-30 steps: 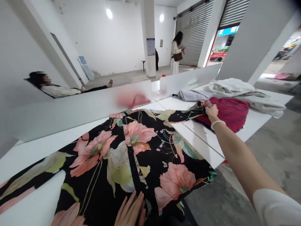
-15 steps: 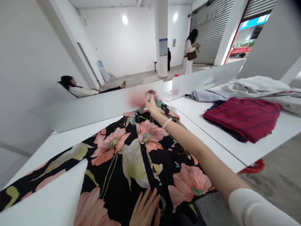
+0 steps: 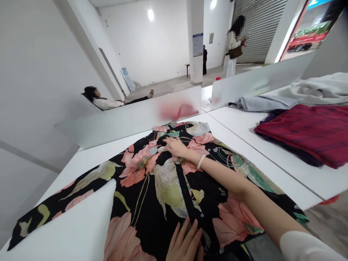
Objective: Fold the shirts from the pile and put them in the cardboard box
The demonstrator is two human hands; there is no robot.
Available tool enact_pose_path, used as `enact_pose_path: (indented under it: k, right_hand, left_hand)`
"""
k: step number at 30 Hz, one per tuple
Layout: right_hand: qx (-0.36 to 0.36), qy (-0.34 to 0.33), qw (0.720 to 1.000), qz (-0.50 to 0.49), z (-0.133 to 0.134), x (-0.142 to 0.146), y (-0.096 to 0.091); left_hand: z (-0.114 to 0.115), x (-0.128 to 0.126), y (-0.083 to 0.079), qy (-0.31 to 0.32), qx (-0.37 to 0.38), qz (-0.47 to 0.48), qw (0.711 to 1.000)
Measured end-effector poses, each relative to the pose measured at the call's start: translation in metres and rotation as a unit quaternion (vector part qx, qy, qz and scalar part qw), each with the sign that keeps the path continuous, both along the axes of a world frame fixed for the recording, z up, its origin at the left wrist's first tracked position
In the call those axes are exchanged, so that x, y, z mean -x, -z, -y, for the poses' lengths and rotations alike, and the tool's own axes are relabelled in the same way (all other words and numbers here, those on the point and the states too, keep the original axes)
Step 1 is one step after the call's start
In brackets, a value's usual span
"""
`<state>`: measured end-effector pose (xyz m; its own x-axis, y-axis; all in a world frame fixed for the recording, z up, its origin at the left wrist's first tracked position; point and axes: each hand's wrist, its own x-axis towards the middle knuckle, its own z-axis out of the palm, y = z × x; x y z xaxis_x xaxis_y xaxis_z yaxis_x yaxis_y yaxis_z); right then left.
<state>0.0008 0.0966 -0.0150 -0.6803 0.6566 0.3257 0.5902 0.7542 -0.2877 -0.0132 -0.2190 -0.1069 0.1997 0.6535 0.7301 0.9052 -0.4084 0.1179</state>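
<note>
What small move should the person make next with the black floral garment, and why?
Probably the left hand should fold the outstretched sleeve inward over the black floral garment: that sleeve lies spread across the white table, no sleeve lies spread on the opposite side, and the right hand rests flat on the chest.

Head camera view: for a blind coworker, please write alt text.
A person's right hand rests on the upper front of a black flowered shirt spread on a white table, the left hand on its lower front. Folded red cloth lies nearby.
</note>
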Motion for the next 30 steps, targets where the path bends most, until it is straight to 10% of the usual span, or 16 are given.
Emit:
enact_pose_path:
  k: [9, 23, 30]
  right_hand:
    - [0.090, 0.386, 0.917, 0.041, -0.073, -0.143, -0.001]
    - [0.081, 0.406, 0.910, 0.008, -0.108, -0.196, 0.005]
    - [0.025, 0.317, 0.948, 0.005, -0.100, -0.156, 0.020]
  left_hand:
    - [0.005, 0.007, -0.022, 0.013, 0.065, -0.055, 0.996]
    - [0.006, 0.019, -0.038, 0.025, 0.100, -0.142, 0.984]
    - [0.011, 0.024, -0.044, 0.094, 0.150, -0.052, 0.983]
